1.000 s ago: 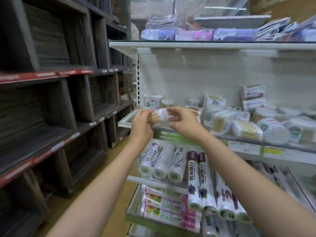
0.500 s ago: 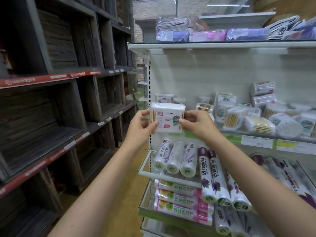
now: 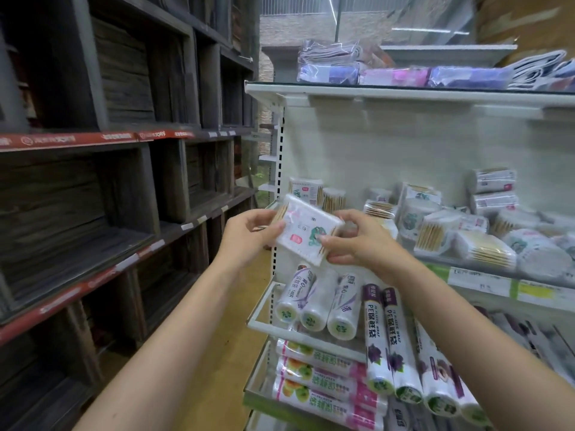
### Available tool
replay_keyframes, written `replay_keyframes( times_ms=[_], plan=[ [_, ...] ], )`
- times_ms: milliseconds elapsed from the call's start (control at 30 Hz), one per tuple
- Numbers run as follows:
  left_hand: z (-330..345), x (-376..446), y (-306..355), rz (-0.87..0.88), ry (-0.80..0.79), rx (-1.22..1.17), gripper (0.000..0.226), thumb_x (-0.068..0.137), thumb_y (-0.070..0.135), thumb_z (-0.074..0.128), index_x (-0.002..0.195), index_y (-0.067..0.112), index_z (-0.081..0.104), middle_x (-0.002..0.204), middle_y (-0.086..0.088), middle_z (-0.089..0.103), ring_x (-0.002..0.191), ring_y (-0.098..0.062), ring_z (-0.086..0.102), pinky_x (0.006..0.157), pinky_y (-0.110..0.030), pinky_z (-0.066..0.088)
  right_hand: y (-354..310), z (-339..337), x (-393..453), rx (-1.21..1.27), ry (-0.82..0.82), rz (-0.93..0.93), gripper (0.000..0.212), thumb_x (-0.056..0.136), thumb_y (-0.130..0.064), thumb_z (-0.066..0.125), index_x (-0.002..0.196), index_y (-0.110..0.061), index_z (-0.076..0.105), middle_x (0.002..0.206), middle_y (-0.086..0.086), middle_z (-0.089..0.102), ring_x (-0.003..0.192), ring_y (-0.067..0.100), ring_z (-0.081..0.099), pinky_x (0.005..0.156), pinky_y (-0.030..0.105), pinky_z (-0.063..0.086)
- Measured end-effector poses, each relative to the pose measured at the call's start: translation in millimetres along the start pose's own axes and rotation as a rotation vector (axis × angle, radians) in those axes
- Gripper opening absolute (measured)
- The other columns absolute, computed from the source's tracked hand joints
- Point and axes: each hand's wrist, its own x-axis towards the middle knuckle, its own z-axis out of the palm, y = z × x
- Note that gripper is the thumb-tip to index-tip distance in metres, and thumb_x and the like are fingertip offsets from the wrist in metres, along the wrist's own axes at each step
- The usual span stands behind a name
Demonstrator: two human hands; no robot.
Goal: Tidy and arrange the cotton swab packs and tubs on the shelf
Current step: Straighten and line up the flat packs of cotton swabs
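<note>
Now the cotton swab pack (image 3: 306, 232) tilts flatter than a moment ago, pinched between my left hand (image 3: 249, 236) and right hand (image 3: 357, 241) before the shelf (image 3: 485, 279), ready for placing.

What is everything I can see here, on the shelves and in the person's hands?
held swab pack: one, white with wooden sticks showing, tilted, gripped in front of the middle shelf's left end.
cotton swab packs and tubs: many, too jumbled to count, white and tan, strewn along the middle shelf.
wrap rolls: several, white with purple or green print, on the racks below.
bagged cloths: several, purple, pink and grey, on the top shelf.
wooden shelving: one dark unit with red edge strips, on the left.
left hand: grips the pack's left edge.
right hand: grips the pack's right edge.
</note>
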Motion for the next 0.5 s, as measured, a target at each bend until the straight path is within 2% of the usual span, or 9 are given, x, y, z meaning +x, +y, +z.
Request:
replay_keyframes(
  times_ms=[67, 167, 200, 300, 400, 500],
  plan=[
    [0.3, 6.9, -3.0, -0.057, -0.007, -0.163, 0.035, 0.081, 0.013, 0.069, 0.115, 0.008, 0.061, 0.108, -0.015, 0.069, 0.099, -0.030, 0.068, 0.089, -0.046, 0.054, 0.4, 9.9, 4.1, 0.153, -0.059, 0.091, 0.046, 0.078, -0.003, 0.071, 0.117, -0.009, 0.047, 0.100, 0.016, 0.070, 0.084, 0.027, 0.073, 0.075, 0.038, 0.060],
    [1.7, 19.2, -10.4, -0.075, -0.020, -0.327, 0.024, 0.077, 0.007, 0.070, 0.098, 0.002, 0.059, 0.105, -0.018, 0.069, 0.096, -0.031, 0.069, 0.085, -0.045, 0.056, 6.6, 29.0, 17.9, 0.439, -0.085, 0.130, 0.048, 0.078, 0.001, 0.069, 0.119, -0.002, 0.045, 0.104, 0.022, 0.070, 0.089, 0.032, 0.072, 0.076, 0.039, 0.060],
    [0.8, 22.9, -12.5, -0.086, -0.040, -0.331, 0.026, 0.074, 0.008, 0.073, 0.096, 0.003, 0.060, 0.104, -0.017, 0.070, 0.095, -0.030, 0.069, 0.084, -0.044, 0.056, 9.5, 34.8, 24.7, 0.514, -0.078, 0.123, 0.048, 0.079, 0.001, 0.069, 0.121, -0.001, 0.045, 0.106, 0.023, 0.069, 0.091, 0.032, 0.071, 0.078, 0.039, 0.060],
    [-7.2, 40.1, -18.3, -0.143, -0.170, -0.214, 0.051, 0.061, 0.018, 0.083, 0.105, 0.003, 0.063, 0.109, -0.015, 0.070, 0.101, -0.028, 0.068, 0.089, -0.043, 0.054, 10.0, 48.5, 49.1, 0.638, -0.012, 0.108, 0.048, 0.080, 0.002, 0.067, 0.122, 0.003, 0.046, 0.110, 0.023, 0.067, 0.094, 0.031, 0.070, 0.080, 0.038, 0.059],
    [-22.1, 72.5, -19.5, -0.159, -0.233, -0.175, 0.054, 0.063, 0.017, 0.081, 0.110, -0.001, 0.062, 0.112, -0.017, 0.068, 0.103, -0.030, 0.067, 0.090, -0.047, 0.053, 3.4, 55.1, 78.2, 0.599, 0.015, 0.098, 0.032, 0.081, -0.001, 0.066, 0.111, 0.002, 0.055, 0.103, 0.017, 0.070, 0.085, 0.024, 0.071, 0.073, 0.032, 0.060],
    [-35.8, 112.9, -15.2, -0.120, -0.262, -0.066, 0.039, 0.074, 0.009, 0.075, 0.111, 0.005, 0.065, 0.107, -0.013, 0.071, 0.098, -0.029, 0.069, 0.087, -0.043, 0.055, -7.3, 52.0, 101.7, 0.252, 0.105, 0.081, 0.024, 0.081, -0.010, 0.069, 0.104, -0.010, 0.061, 0.109, 0.011, 0.069, 0.088, 0.021, 0.068, 0.079, 0.031, 0.056]
  ],
)
